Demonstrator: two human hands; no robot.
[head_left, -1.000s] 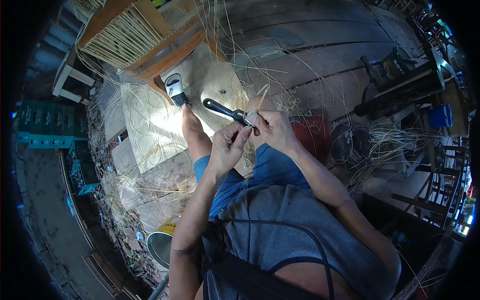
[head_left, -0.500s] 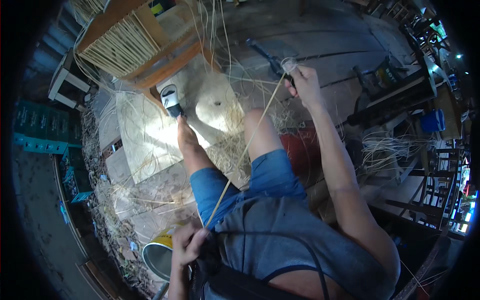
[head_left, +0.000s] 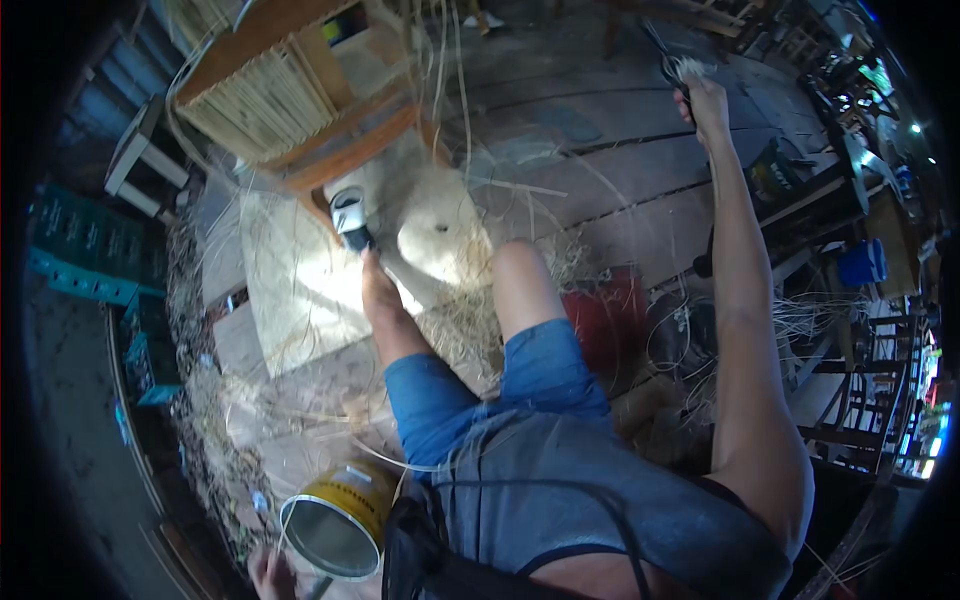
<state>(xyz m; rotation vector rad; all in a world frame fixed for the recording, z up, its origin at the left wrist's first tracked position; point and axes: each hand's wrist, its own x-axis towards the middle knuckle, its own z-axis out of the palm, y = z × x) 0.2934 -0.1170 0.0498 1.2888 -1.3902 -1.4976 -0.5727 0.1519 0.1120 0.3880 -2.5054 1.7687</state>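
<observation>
Knife: a dark-handled knife (head_left: pixel 668 62) sat way up top in the picture, gripped in the right hand, blade end poking up past the fist, hard to make out much more
Right hand: the right hand (head_left: pixel 700 98) was stretched out far from the body at the end of a straight arm, fingers wrapped tight around the knife, with a little tuft of pale fibre bunched at the fist
Left hand: the left hand (head_left: pixel 268 573) was down at the bottom edge, low beside the person, right by a tin can; only a few fingers showed, so honestly can't tell if it was curled or spread, or holding anything
Tin can: a yellow tin can (head_left: pixel 335 520) with a shiny open mouth, tipped toward the camera, just beside the left hand
Strand: a thin pale strand (head_left: pixel 420 466) curved across the lap near the can; couldn't trace where its ends went
Legs: person seated in blue shorts (head_left: pixel 490 390), bare foot (head_left: pixel 375 290) resting against a pale round stone (head_left: pixel 440 235)
Stone area: a small black-and-white thing (head_left: pixel 350 212) lay just past the toes, on a pale board
Frame: a wooden frame (head_left: pixel 290 100) with woven cane panel stood at the upper left
Floor: plank floor (head_left: pixel 600 170) littered with loose straw and cane scraps
Side stuff: green crate (head_left: pixel 85 250) far left, red box (head_left: pixel 605 325) just beside the knee
</observation>
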